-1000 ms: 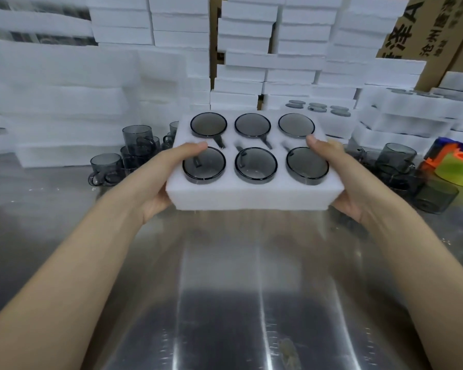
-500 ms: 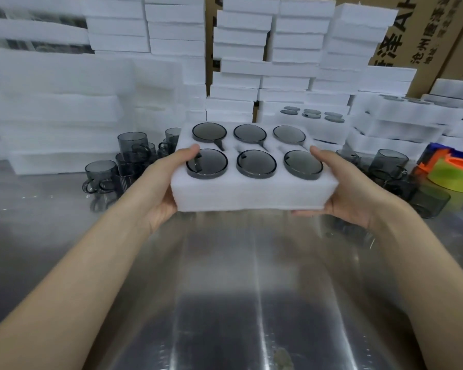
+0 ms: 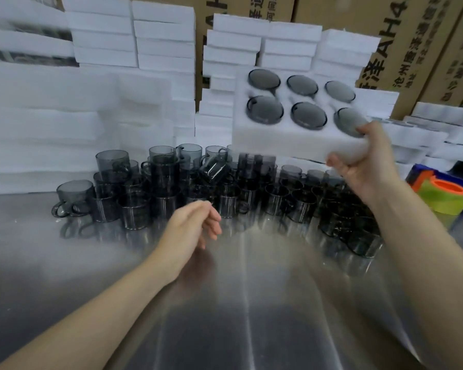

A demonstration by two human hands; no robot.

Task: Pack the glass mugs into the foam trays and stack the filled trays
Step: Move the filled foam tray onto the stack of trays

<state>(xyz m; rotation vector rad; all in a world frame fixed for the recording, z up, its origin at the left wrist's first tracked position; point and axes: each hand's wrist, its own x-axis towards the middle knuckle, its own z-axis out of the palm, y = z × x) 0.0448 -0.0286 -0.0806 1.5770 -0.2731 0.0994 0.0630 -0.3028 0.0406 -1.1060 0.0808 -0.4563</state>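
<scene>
Six mugs fill the tray, two rows of three, each sunk in its own pocket so that only a dark round top shows. The right hand alone grasps the tray at its near right corner, with the thumb on top at the near right mug and the fingers curled under the foam. The tray is in the air, tipped a little so its top faces the camera, and its lower edge is blurred. Below the tray and to its left, the left hand holds nothing, its fingers loosely bent; it is well apart from the tray and just above the table. Under the tray and spreading to its left stands a crowd of loose mugs in smoky grey glass, some set on top of others and one lying tilted on the heap; none touches the tray. Behind the tray and to both sides of it rise white foam stacks, and behind those, above the tray, stand cartons with printed characters. Right of the tray and lower down, an orange, green and blue thing rests on the table; what it is I cannot tell
</scene>
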